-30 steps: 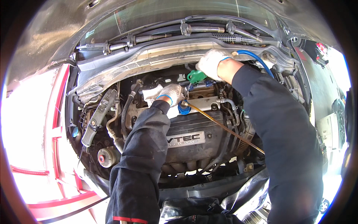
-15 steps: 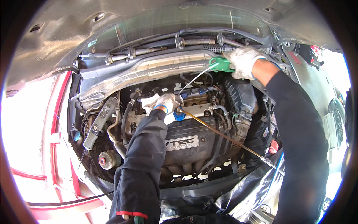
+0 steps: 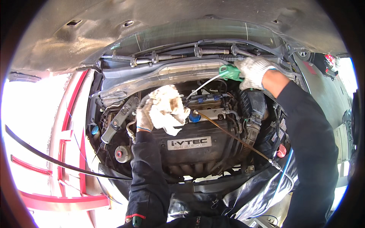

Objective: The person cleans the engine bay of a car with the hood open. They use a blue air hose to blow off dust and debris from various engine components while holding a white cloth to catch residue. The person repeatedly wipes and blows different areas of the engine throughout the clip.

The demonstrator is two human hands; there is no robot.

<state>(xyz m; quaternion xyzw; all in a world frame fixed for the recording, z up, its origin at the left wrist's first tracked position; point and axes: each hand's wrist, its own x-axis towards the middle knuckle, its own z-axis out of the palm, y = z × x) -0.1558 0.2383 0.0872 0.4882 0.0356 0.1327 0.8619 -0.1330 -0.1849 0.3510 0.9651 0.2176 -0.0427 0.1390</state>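
Above the engine cover [image 3: 190, 154], the left hand [image 3: 143, 116], fingers curled around a crumpled white rag [image 3: 167, 108], has drawn back from the thin nozzle [image 3: 203, 86], leaving the green blow gun [image 3: 229, 72] in the right hand's [image 3: 255, 72] closed grip

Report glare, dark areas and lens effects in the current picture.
Head view: the background at left burns out to white; glare streaks the shiny black sheet; the fisheye's round rim leaves black corners; the cloth in the left hand is brightly lit.
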